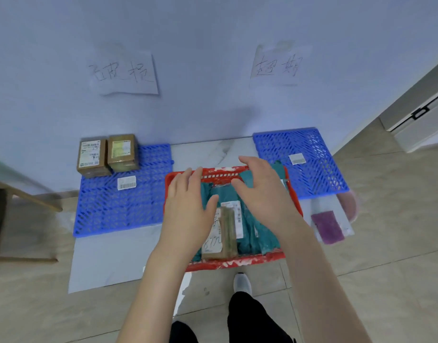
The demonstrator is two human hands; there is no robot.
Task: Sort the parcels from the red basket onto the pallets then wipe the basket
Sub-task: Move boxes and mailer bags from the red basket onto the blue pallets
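Note:
The red basket stands on the floor between two blue pallets. Inside lie teal bagged parcels and a brown cardboard parcel with a white label. My left hand hovers over the basket's left side, fingers apart, holding nothing. My right hand hovers over the far right part, fingers spread, also holding nothing. The left pallet carries two brown boxes at its far corner and a loose barcode label. The right pallet bears only a small label.
Two handwritten paper signs hang on the wall, one above each pallet. A purple cloth in a clear bag lies right of the basket. A wooden frame stands at the left, a white cabinet at the right. My shoe is behind the basket.

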